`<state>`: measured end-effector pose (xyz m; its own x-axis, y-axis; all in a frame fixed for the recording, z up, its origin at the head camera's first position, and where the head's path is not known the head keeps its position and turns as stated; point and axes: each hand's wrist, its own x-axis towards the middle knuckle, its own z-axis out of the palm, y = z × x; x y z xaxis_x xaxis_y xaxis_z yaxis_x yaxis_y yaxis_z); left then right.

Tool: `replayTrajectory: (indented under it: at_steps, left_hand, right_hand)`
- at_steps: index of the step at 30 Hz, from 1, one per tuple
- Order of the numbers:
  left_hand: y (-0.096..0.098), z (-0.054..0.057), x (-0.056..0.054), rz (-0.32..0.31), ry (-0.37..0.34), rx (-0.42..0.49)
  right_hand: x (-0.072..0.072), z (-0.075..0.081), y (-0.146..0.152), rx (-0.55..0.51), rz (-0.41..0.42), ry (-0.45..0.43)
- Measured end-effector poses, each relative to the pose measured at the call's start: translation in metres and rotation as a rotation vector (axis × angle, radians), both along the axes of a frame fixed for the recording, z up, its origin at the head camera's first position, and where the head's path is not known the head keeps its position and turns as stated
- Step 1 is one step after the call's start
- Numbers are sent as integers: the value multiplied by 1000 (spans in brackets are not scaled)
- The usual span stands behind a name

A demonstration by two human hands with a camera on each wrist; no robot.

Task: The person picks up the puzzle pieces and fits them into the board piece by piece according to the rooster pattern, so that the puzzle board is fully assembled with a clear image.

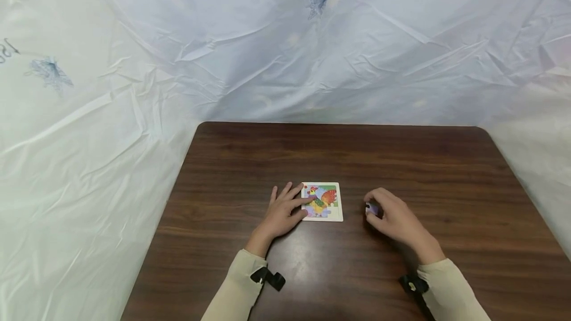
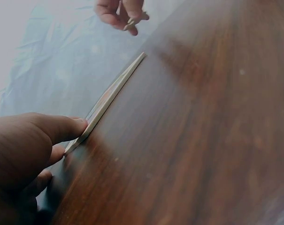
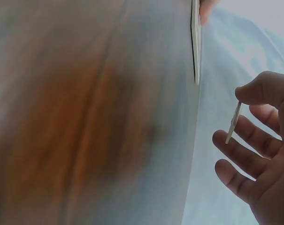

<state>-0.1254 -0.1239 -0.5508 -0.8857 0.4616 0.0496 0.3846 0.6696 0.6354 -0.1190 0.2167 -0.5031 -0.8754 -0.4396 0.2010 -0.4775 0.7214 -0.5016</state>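
A small jigsaw puzzle in a pale frame (image 1: 340,212) lies flat on the table, with a colourful rooster picture; its lower right corner shows bare pale backing. My left hand (image 1: 280,216) rests at its left side with fingers spread, some of them over the picture. In the left wrist view, the thumb (image 2: 69,127) touches the frame's edge. To the right of the puzzle, my right hand (image 1: 398,219) pinches a purple puzzle piece (image 1: 372,208) above the table. Seen edge-on in the right wrist view, the thin piece (image 3: 233,123) sits between thumb and fingertips.
The dark brown wooden table (image 1: 276,147) has rounded far corners. A wrinkled white sheet (image 1: 285,63) with printed lettering and blue flowers hangs behind it and at the sides. Black straps with small devices (image 1: 267,277) sit on both sleeves.
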Motion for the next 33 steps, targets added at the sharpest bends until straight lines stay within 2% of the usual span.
replayTrajectory:
  at_steps: [14, 20, 33]
  left_hand:
    - [0, 0, 1, 6, 13, 7]
    - [1, 0, 0, 1, 7, 6]
    - [0, -3, -2, 6, 17, 0]
  right_hand:
    - [-14, 1, -52, 32, 187, -88]
    - [-17, -1, -68, 59, 274, -72]
    - [-16, -1, -78, 69, 322, -79]
